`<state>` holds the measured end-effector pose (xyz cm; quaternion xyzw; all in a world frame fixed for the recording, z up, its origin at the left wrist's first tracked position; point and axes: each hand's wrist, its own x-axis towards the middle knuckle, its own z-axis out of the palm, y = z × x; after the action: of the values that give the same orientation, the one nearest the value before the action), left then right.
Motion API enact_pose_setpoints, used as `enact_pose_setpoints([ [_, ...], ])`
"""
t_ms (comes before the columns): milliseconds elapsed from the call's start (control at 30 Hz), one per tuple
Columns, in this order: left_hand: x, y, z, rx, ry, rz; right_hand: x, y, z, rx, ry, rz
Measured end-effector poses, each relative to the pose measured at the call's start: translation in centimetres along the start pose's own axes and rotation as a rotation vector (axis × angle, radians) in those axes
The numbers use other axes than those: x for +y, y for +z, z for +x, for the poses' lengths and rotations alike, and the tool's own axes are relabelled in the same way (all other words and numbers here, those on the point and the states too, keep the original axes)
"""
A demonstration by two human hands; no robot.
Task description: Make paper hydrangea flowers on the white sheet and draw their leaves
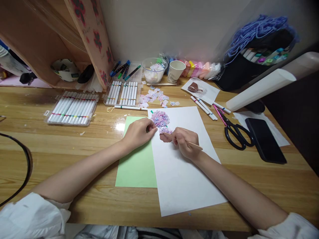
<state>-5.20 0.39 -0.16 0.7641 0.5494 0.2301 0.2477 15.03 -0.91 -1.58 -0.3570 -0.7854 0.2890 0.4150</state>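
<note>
In my right hand (185,141) is a flat wooden craft stick (194,145), its far end at a reddish-brown patch (165,137) that looks like clay. This patch lies on a white sheet of paper (184,186). Directly above it is a small pink-purple cluster of paper scraps (165,129), and beyond that a larger round scrap cluster (160,118) with bits of green at its edge. My left hand (140,132) rests over the sheet's left side, thumb and fingertips closed beside the clusters; whatever they may pinch is hidden. Under it lies green paper (136,169).
Torn paper scraps (154,96) lie behind the sheet, near a plastic bowl (154,70) and paper cup (175,71). Marker cases (72,108) stand left. Scissors (236,134), a phone (265,140) and a white roll (261,89) are right. Brown clay (193,87) sits in a bag.
</note>
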Motion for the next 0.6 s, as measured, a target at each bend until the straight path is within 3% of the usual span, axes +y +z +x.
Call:
enact_pose_setpoints([
  [600,0.01,0.06,0.03,0.010,0.006,0.007,-0.21,0.13,0.09,0.036,0.000,-0.088],
])
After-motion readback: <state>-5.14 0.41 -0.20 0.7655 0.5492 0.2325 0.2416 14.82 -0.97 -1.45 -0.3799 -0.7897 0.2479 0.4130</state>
